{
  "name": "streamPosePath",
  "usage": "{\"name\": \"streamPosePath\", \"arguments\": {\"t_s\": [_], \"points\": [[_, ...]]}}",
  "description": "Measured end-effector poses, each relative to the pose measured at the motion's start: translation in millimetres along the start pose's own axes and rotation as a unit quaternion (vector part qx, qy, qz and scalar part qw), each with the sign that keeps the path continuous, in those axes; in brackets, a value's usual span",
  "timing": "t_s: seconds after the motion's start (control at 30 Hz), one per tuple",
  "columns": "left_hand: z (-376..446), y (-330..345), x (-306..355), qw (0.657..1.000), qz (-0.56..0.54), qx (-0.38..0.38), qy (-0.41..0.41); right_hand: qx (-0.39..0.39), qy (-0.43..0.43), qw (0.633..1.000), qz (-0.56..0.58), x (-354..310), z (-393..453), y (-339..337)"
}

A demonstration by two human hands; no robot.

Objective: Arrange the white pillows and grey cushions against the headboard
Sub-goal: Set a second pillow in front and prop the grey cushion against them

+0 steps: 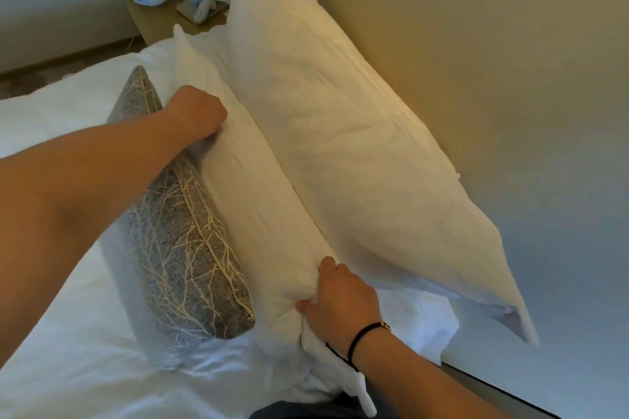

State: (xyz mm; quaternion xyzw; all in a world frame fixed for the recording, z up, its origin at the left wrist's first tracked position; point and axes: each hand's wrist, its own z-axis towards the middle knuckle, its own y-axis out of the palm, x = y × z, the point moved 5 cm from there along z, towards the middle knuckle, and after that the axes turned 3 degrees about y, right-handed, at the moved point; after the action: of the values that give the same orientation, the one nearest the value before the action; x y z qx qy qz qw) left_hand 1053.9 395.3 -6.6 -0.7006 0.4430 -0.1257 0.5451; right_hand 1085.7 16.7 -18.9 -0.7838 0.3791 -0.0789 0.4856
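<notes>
i am gripping the front white pillow (258, 194) with both hands, left hand (197, 112) bunching its top, right hand (340, 303) pinching its near end, at the bed's head edge; i should be pushing it evenly back against the rear pillow (340, 133).

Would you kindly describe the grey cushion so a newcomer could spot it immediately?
Start at the headboard, where two white pillows stand one before the other. The grey cushion leans against the front pillow, on the bed side. It alone is grey, with pale branching embroidery and cream piping.
</notes>
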Motion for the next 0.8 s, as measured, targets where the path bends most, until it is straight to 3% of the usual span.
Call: {"name": "streamPosePath", "arguments": {"t_s": [0.1,0.23,0.37,0.47,0.6,0.73,0.8], "points": [[5.6,-2.5,-12.9,0.99,-0.137,0.029,-0.017,0.003,-0.017,1.0,0.007,-2.2,6.9,6.4],[13.1,-8.9,-32.7,0.978,-0.206,0.033,-0.025,0.018,-0.043,0.998,0.029,-7.5,11.0,10.2],[15.7,-16.2,-46.3,0.989,-0.145,0.031,0.023,0.047,-0.074,0.995,0.045,-16.1,11.7,6.4],[20.8,-23.3,-51.3,0.998,-0.011,0.034,0.046,0.072,-0.093,0.991,0.056,-19.8,15.4,-1.0],[17.4,-30.0,-43.2,0.987,0.151,0.031,0.054,0.066,-0.099,0.992,0.048,-19.5,25.2,-7.9],[4.5,-26.2,-17.5,0.989,0.139,0.039,0.031,-0.006,-0.046,0.998,0.049,0.6,29.2,-11.5],[-0.7,-20.3,0.5,0.992,0.108,0.039,0.06,-0.051,-0.01,0.997,0.059,16.3,23.8,-10.6]]}}
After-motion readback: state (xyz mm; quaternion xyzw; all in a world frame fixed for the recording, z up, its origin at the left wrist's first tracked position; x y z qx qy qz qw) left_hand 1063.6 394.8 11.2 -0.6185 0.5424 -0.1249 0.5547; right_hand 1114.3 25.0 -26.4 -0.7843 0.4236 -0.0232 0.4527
